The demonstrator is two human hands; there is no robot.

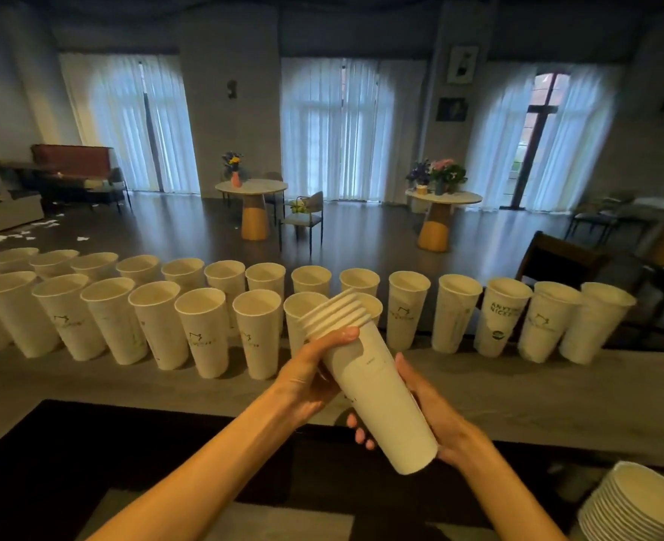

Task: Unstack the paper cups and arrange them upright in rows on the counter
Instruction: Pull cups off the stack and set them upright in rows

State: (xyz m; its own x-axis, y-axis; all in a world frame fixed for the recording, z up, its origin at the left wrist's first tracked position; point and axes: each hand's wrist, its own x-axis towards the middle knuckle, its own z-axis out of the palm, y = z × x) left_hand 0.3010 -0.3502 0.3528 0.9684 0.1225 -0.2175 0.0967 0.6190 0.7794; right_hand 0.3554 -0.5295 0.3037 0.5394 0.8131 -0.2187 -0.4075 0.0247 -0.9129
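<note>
Stack of nested white cups (377,388), tilted.

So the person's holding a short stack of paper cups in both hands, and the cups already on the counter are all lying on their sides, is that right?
Not quite. In the head view both hands, the left hand and the right hand, do hold the short stack of paper cups, but the cups on the counter stand upright in rows, not on their sides.

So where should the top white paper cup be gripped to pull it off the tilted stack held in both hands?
Grip the top white paper cup at its rolled rim, from the left hand side. Only the rims stick out of the tilted stack, staggered up and left, while the right hand steadies the base.
</note>
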